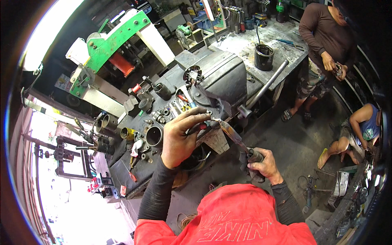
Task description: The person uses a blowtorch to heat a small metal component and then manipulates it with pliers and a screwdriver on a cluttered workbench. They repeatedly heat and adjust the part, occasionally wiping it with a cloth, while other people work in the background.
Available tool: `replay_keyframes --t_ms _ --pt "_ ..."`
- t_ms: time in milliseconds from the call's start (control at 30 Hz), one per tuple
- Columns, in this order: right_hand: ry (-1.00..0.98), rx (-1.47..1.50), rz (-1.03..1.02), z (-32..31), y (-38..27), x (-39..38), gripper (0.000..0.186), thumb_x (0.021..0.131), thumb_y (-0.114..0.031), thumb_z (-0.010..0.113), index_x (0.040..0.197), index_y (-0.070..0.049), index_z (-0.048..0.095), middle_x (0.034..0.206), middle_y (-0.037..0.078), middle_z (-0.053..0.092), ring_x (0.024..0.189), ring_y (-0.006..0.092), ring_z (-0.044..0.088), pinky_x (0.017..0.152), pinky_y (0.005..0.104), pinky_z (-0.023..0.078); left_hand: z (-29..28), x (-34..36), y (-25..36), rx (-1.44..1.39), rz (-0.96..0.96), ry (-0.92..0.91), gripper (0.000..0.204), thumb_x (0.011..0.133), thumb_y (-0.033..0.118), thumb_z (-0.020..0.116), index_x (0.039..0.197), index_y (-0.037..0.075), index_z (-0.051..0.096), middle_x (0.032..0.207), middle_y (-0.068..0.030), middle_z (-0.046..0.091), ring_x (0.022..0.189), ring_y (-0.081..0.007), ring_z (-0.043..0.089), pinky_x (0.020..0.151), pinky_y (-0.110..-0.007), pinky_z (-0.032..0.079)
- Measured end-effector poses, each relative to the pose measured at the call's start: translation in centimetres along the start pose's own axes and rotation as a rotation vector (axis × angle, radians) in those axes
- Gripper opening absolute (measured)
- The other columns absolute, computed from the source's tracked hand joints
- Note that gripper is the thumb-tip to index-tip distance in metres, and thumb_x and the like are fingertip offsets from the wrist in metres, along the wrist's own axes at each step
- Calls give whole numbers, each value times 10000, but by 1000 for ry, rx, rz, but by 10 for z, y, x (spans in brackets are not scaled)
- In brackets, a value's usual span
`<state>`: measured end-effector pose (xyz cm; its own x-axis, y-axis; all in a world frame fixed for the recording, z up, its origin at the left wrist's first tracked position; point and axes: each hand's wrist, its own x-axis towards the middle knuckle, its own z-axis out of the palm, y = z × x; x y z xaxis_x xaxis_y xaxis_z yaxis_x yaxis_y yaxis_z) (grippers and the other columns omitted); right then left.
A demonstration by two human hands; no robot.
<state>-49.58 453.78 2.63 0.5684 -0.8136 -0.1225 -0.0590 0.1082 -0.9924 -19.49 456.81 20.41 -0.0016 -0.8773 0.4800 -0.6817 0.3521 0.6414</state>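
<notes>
My left hand (181, 134) is raised over the bench's front edge, fingers curled around a slim dark item with a red end (202, 127); its kind is unclear. Low on the right, my right hand (264, 166) is wrapped around the dark, tube-like handle (255, 155) of a long metal tool with a flat, heat-tinted shaft (233, 134). The shaft slants up toward my left fingertips; whether they touch it, I cannot tell. Beyond my hands sits a big bench vise (222, 75). A round, dark metal part with a bright centre (193, 75) rests by its left side.
Loose tools, sockets and metal cylinders (154, 136) crowd the bench left of my hand. The vise's bar (268, 83) juts right. A black can (264, 57) stands on the far table. One person (326, 41) stands at right; another (365, 126) sits low nearby. A green press frame (112, 36) rises far left.
</notes>
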Motion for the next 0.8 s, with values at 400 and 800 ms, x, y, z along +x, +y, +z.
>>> replay_keyframes --t_ms 400,800 --pt "-72 124 33 7 1 0 412 707 -47 744 1108 51 731 927 54 744 781 157 740 715 306 604 -9 -5 -2 -58 -52 -22 391 809 -198 697 1123 12 796 1202 -143 772 1075 -214 744 919 -311 581" --pt "-71 79 20 11 14 2 399 711 -29 736 1100 60 734 928 73 755 801 183 755 756 328 619 -14 -11 -6 -38 -22 -26 396 825 -212 681 1132 11 791 1216 -139 757 1020 -195 752 880 -295 601"
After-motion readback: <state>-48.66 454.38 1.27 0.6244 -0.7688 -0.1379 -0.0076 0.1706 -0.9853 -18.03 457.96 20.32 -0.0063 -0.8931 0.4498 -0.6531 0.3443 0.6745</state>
